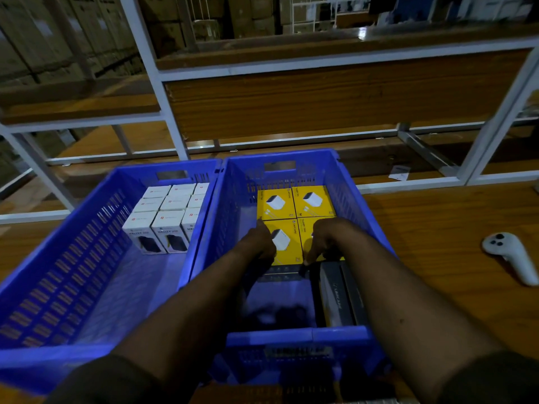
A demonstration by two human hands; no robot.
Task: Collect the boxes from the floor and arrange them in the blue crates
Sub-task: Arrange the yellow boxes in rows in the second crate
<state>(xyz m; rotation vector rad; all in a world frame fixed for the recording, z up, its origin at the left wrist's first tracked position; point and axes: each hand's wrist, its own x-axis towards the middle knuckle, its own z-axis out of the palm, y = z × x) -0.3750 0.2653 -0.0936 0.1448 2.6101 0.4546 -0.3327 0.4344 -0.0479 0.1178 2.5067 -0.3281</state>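
Note:
Two blue crates stand side by side on a wooden surface. The left crate [58, 228] holds several white boxes [169, 211] packed in its far right corner. Against the far wall of the right crate [280, 154] lie yellow boxes [294, 202] in two rows. My left hand [258, 240] rests with straight fingers on the left edge of the near-left yellow box [288, 243]. My right hand [326, 239] curls its fingers over the near-right yellow box [306, 228] and hides most of it. A dark grey box [335, 295] lies along the right wall behind my right hand.
A white hand-held controller [510, 255] lies on the wood to the right of the crates. A white metal shelf frame [163, 83] with wooden boards rises right behind them. A small paper label [399, 173] lies at the frame's foot.

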